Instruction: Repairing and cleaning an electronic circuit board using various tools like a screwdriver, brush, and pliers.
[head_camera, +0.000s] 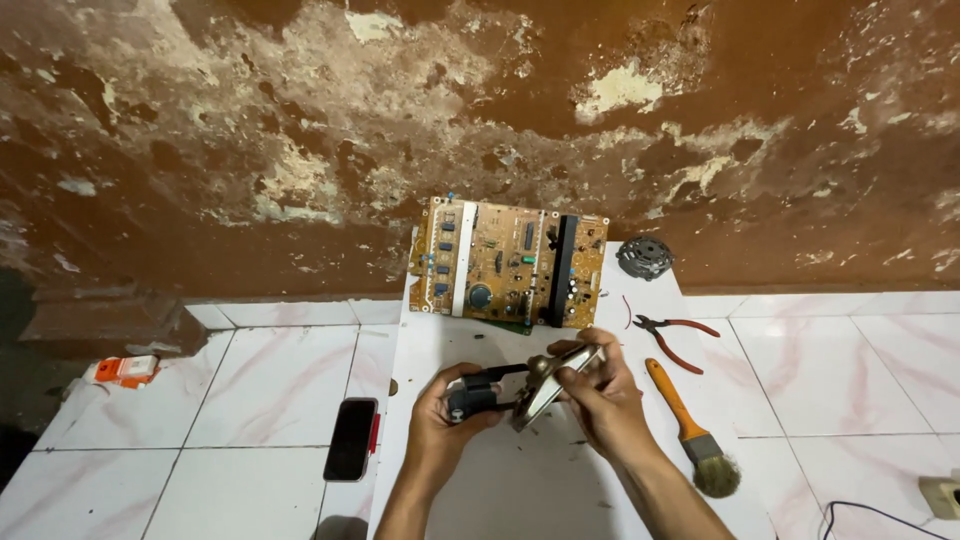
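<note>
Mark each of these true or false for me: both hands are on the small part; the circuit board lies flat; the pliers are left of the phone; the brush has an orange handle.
1. Both the left hand and right hand hold the small part: true.
2. The circuit board lies flat: false, it leans against the wall.
3. The pliers are left of the phone: false, they are to its right.
4. The brush has an orange handle: true.

A: Where's the circuit board (507, 263)?
B: Top centre, leaning on wall, at back of the white board (520, 480). Motor part (644, 256) just right of it
A: Tools?
B: Pliers (672, 337) right of centre, brush (692, 428) below them. Phone (352, 438) lower left on floor tiles (250, 400), small box (124, 370) far left
</note>
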